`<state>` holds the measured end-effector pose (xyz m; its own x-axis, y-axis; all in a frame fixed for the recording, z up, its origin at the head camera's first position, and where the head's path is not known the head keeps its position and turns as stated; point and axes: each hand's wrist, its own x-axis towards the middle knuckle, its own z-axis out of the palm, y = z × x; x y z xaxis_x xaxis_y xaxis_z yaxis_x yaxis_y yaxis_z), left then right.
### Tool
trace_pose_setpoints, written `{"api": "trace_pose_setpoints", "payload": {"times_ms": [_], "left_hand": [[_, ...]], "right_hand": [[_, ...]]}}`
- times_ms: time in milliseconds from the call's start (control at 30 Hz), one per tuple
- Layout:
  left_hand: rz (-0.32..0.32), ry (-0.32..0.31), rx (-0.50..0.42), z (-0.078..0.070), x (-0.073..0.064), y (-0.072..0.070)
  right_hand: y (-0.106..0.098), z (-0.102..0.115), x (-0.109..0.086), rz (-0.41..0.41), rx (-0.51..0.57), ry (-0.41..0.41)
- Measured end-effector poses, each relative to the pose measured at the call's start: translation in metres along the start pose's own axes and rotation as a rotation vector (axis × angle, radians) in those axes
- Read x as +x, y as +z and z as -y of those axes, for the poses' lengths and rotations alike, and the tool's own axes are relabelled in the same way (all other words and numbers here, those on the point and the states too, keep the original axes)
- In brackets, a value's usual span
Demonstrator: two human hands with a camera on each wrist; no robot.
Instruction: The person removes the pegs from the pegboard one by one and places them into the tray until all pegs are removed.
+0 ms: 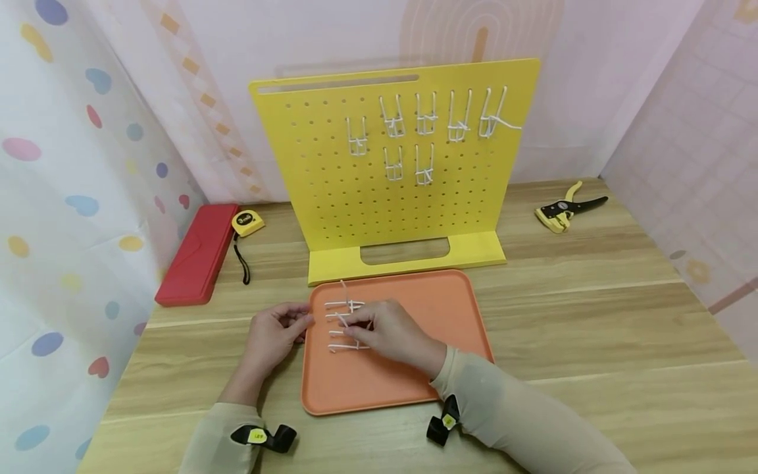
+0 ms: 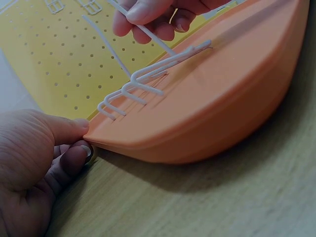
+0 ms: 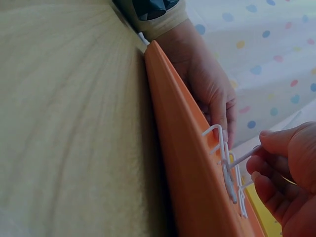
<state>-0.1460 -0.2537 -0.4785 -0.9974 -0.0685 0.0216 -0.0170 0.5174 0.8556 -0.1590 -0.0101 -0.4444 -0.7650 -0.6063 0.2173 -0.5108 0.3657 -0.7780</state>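
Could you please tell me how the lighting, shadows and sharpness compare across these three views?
Head view: bright, the yellow board fairly evenly lit; left wrist view: dimmer, with a soft shadow beneath the tray, whose near edge looks bowed; right wrist view: also dim, a dark shadow on the table along the tray, the wood grain looking soft.

Tbl (image 1: pixel 598 316) holds tray (image 1: pixel 438 316), pegbd (image 1: pixel 393 214), case (image 1: pixel 198 253), tape msr (image 1: pixel 247 224), pliers (image 1: pixel 561 209).

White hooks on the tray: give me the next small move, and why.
Perhaps lift the pinched hook from the orange tray: the right hand grips its prong, its bent ends seem to rest there, and the left hand holds the rim.
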Motion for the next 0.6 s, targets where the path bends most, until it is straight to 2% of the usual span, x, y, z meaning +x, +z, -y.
{"api": "trace_pose_setpoints", "payload": {"times_ms": [233,600], "left_hand": [[0.011,-0.015,-0.018,-0.0019,-0.0008,-0.0007],[0.014,-0.019,0.000,-0.0022,-0.0009,-0.0013]], "right_hand": [[0.0011,-0.0006,-0.0006,-0.020,-0.080,-0.106],[0.0022,-0.0015,-0.0008,-0.019,-0.062,-0.100]]}}
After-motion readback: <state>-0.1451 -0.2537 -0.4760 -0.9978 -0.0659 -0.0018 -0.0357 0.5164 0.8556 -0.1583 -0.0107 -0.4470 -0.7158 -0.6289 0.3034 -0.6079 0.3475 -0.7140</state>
